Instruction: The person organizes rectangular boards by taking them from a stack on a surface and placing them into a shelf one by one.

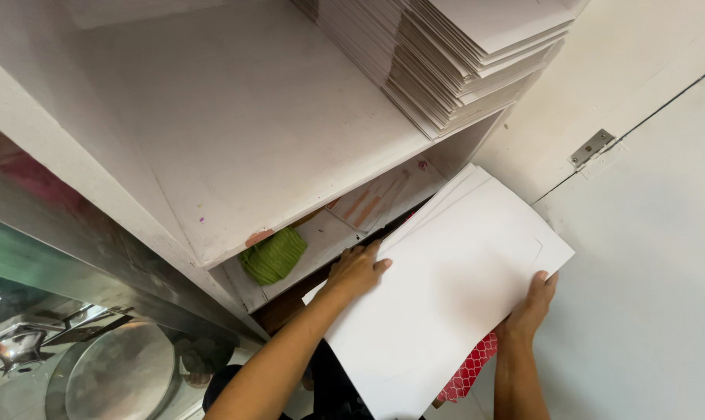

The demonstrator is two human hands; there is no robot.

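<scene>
Both my hands hold a small stack of flat white card sheets (446, 288) tilted toward the lower opening of a white shelf unit. My left hand (356, 272) grips the stack's left edge, fingers on top. At the stack's right corner, my right hand (533, 305) holds the edge from below. The far ends of the sheets reach into the lower shelf opening (415, 206). A tall pile of similar white sheets (454, 58) lies on the shelf above.
The white shelf board (236, 132) spans the upper left. A green ribbed cloth (275, 255) sits in the lower shelf. A white door with a metal hinge (591, 148) is at right. Red patterned fabric (469, 373) hangs below the sheets. A metal sink (111, 373) sits lower left.
</scene>
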